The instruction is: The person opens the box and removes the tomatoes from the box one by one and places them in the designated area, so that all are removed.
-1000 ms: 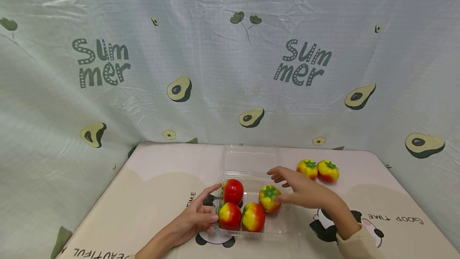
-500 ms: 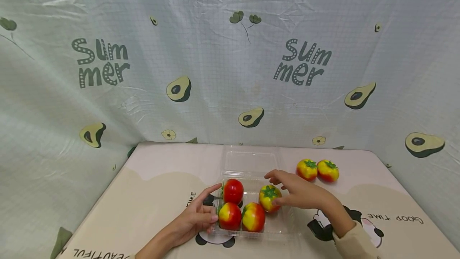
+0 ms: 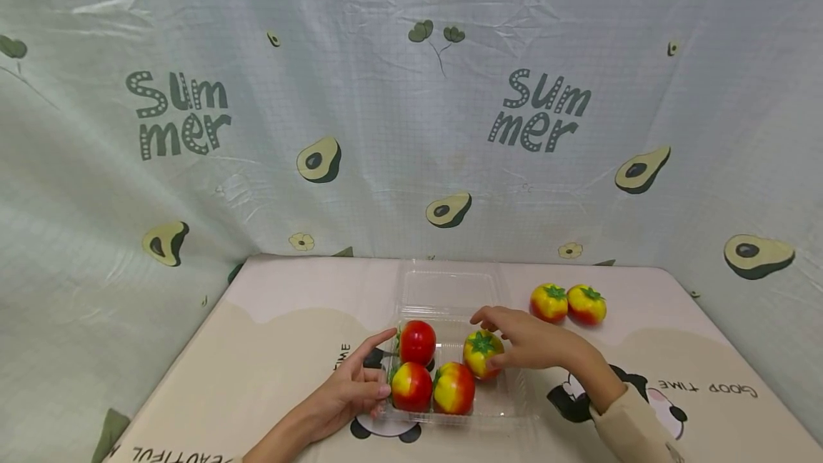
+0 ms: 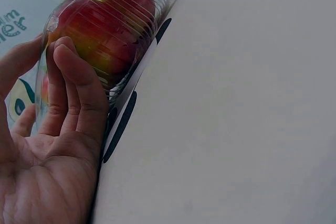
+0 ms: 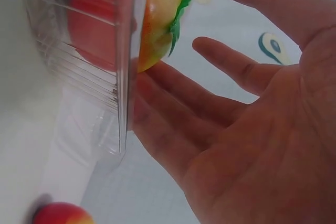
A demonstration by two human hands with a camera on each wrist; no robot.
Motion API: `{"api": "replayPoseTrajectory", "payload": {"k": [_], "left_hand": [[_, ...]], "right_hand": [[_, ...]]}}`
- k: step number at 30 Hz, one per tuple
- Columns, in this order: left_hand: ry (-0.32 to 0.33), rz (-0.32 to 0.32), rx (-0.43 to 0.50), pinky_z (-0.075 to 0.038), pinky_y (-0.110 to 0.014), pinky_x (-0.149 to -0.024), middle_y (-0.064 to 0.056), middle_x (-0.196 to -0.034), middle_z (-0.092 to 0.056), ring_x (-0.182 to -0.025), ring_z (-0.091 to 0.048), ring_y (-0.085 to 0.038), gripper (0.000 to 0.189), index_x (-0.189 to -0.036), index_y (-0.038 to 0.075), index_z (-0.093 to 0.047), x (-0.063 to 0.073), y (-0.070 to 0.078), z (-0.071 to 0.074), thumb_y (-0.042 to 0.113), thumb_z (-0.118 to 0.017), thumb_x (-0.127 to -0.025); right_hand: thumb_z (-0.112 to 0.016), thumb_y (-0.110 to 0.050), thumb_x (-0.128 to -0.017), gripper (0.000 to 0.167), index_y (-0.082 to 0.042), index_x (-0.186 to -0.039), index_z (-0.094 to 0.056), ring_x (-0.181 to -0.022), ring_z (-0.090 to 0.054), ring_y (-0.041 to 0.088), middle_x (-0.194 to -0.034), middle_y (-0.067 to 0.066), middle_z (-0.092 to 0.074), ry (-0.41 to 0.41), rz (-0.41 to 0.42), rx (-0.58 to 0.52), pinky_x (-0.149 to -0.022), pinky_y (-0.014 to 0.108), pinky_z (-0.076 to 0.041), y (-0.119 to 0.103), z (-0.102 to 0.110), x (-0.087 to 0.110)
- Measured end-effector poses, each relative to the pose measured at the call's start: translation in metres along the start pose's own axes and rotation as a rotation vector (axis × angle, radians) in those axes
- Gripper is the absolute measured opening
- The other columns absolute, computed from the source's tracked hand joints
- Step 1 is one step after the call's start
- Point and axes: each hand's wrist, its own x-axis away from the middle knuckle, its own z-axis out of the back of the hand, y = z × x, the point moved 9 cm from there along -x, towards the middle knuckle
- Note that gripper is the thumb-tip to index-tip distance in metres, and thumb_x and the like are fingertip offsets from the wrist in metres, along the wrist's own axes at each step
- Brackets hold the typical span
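A clear plastic clamshell box [image 3: 508, 406] lies with its lid [image 3: 450, 290] folded back. Inside are several red-and-yellow tomatoes, artificial-looking with green calyxes. A red one [image 3: 418, 342] sits at back left, two [image 3: 411, 386] along the front. The fourth tomato [image 3: 482, 353], calyx up, lies at the right. My left hand [image 3: 350, 390] rests against the box's left side, index finger extended along it; the left wrist view shows fingertips [image 4: 68, 51] touching the wall. My right hand [image 3: 530, 341] reaches over the right side, fingers spread around the calyx-up tomato, with a gap beside the index finger.
Two more tomatoes [image 3: 549, 303] [image 3: 586, 305] stand side by side on the table at the right, behind my right hand. The table has a printed cover [image 3: 257, 349] with panda drawings. A curtain [image 3: 386, 106] with avocado prints hangs behind and at both sides.
My right hand has shifted slightly left and down over the calyx-up tomato. That tomato, the box and my left hand keep their places.
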Motion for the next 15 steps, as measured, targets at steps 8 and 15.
{"api": "replayPoseTrajectory", "payload": {"k": [8,15], "left_hand": [[0.001,0.0,-0.007,-0.057,-0.02,-0.069,0.002,-0.083,-0.065,-0.067,-0.061,-0.009,0.089,-0.166,0.025,-0.011,0.0,0.0,0.0,0.008,-0.065,-0.097],[0.005,0.002,-0.005,-0.057,-0.02,-0.069,0.002,-0.083,-0.065,-0.068,-0.061,-0.009,0.088,-0.165,0.025,-0.011,0.0,0.0,0.0,0.008,-0.064,-0.097]], "right_hand": [[-0.085,-0.019,-0.083,0.06,-0.013,-0.135,-0.056,-0.119,-0.06,0.025,-0.128,0.005,-0.065,-0.039,-0.001,0.067,-0.107,0.052,-0.052,-0.002,-0.005,-0.007],[-0.086,-0.015,-0.082,0.06,-0.014,-0.134,-0.057,-0.116,-0.058,0.023,-0.128,0.004,-0.063,-0.067,-0.025,0.095,-0.107,0.051,-0.053,-0.005,-0.01,-0.012]]}}
